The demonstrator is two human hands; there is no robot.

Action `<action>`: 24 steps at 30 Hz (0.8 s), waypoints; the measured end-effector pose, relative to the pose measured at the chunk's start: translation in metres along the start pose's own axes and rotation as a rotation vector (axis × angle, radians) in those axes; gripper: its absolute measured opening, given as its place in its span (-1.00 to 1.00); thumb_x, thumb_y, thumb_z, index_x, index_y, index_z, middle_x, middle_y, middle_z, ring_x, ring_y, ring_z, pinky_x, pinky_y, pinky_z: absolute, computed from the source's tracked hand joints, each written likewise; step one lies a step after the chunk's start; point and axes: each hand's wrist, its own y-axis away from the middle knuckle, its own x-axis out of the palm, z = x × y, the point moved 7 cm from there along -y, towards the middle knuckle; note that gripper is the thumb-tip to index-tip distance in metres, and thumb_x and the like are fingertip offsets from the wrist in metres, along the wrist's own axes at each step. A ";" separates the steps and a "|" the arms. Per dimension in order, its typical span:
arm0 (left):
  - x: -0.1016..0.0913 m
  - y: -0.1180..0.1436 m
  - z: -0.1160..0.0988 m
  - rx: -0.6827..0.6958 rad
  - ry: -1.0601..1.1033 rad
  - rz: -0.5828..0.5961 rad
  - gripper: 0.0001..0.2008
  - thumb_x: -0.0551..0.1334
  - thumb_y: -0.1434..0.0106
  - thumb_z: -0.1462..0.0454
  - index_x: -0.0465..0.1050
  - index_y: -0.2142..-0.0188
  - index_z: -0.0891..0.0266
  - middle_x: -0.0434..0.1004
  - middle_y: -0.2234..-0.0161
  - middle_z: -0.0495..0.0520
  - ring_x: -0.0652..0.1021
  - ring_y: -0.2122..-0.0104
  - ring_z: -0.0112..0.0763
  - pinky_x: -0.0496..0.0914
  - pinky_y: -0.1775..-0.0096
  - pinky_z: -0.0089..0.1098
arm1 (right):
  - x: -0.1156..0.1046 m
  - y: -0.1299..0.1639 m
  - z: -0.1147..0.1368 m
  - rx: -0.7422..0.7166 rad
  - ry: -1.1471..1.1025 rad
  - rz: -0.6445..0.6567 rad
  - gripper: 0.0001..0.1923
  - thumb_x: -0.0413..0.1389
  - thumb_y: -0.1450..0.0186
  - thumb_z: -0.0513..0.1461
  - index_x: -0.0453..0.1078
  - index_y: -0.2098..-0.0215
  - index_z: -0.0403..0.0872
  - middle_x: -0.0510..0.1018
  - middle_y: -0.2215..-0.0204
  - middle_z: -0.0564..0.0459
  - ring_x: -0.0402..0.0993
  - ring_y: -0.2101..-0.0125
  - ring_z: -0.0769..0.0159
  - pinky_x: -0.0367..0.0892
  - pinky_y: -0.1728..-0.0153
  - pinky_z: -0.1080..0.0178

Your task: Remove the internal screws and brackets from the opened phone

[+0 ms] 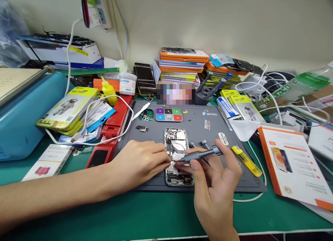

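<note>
An opened smartphone (178,140) lies on a dark grey work mat (140,130), its inner boards and battery area exposed. My left hand (142,161) rests at the phone's left edge, fingers pressed together; what they pinch, if anything, is hidden. In my right hand (217,178) is a dark grey precision screwdriver (200,155), tilted, its tip down near the middle of the phone beside my left fingertips. The index finger sits on the driver's end cap. Two more dark drivers (205,143) lie on the mat behind that hand, partly covered.
A coloured screw tray (168,115) and a small camera-like part (142,129) lie on the mat. Battery boxes (69,105) and a red tool (111,131) stand left. A yellow lighter-like item (246,161), an orange-white box (295,168) and white cables lie right. A screwdriver holder (204,93) stands behind.
</note>
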 end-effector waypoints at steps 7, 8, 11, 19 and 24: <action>-0.001 0.002 -0.002 -0.036 -0.032 -0.008 -0.80 0.22 -0.62 0.23 0.63 0.13 0.17 0.71 0.23 -0.02 0.69 0.31 -0.30 0.41 0.36 -0.34 | 0.004 -0.001 -0.001 0.063 -0.063 0.064 -0.41 0.11 -0.59 -0.25 0.12 -0.50 0.23 0.66 -0.01 -0.04 0.74 0.05 0.22 0.79 0.16 0.16; -0.001 0.002 -0.002 -0.037 -0.029 -0.005 -0.80 0.22 -0.61 0.23 0.63 0.12 0.16 0.71 0.23 -0.02 0.70 0.31 -0.31 0.41 0.36 -0.35 | 0.005 -0.001 0.000 0.065 -0.066 0.067 -0.41 0.10 -0.59 -0.25 0.12 -0.50 0.24 0.67 0.00 -0.03 0.74 0.05 0.23 0.79 0.17 0.18; -0.001 0.001 -0.001 -0.054 -0.008 -0.002 -0.81 0.23 -0.62 0.22 0.62 0.12 0.17 0.71 0.22 -0.02 0.71 0.28 -0.31 0.43 0.32 -0.37 | 0.005 -0.003 0.001 0.067 -0.070 0.074 -0.42 0.11 -0.59 -0.24 0.12 -0.50 0.23 0.67 0.02 -0.01 0.75 0.07 0.24 0.78 0.14 0.16; 0.001 0.000 -0.002 -0.061 -0.017 -0.009 -0.84 0.24 -0.60 0.24 0.61 0.12 0.17 0.68 0.25 -0.03 0.68 0.32 -0.25 0.39 0.34 -0.33 | 0.002 -0.005 -0.001 0.116 -0.086 0.046 -0.44 0.13 -0.59 -0.18 0.14 -0.48 0.21 0.68 0.02 -0.01 0.76 0.14 0.24 0.78 0.18 0.19; 0.003 0.001 0.002 -0.101 0.032 0.012 -0.85 0.27 -0.59 0.24 0.62 0.12 0.18 0.69 0.23 -0.01 0.70 0.26 -0.24 0.40 0.30 -0.35 | 0.002 -0.006 -0.004 0.144 -0.102 0.056 -0.45 0.14 -0.59 -0.18 0.15 -0.47 0.27 0.69 0.04 0.03 0.77 0.23 0.30 0.77 0.18 0.23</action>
